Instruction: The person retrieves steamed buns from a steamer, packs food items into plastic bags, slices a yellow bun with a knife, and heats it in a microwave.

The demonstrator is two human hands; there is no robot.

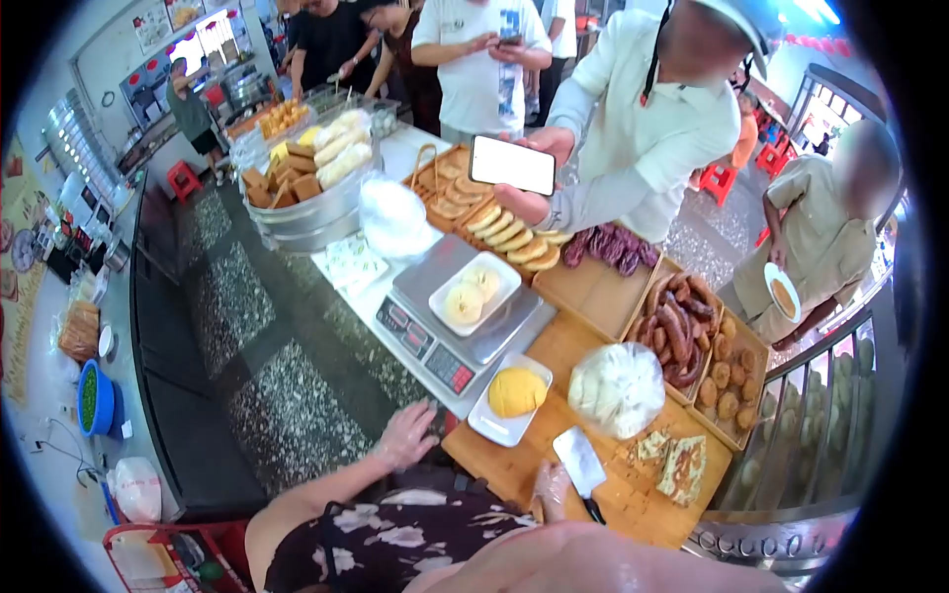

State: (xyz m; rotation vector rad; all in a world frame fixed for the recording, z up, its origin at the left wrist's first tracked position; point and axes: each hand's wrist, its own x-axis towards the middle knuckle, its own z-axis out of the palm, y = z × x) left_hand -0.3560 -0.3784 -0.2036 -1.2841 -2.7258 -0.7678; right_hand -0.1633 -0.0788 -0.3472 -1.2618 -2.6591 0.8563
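Note:
My left hand [406, 435] seems to wear a thin clear glove. Its fingers are spread near the front edge of the digital scale [427, 348], and it holds nothing. On the scale sits a white tray with pale round buns [472, 296]. My right hand [552, 491] is low over the wooden board [514, 460], beside a cleaver [579, 463] with a black handle; its fingers are mostly hidden. A yellow round bun [517, 392] lies in a white tray nearby. Right of it are a knotted clear bag [617, 390] and cut flatbread pieces [682, 470].
Across the counter a person holds out a phone [512, 165] with a white screen. Wooden trays hold flat cakes [513, 237], sausages [679, 331] and brown balls [722, 371]. Steamers with buns [311, 203] stand at the left. Another person holds a plate [782, 293].

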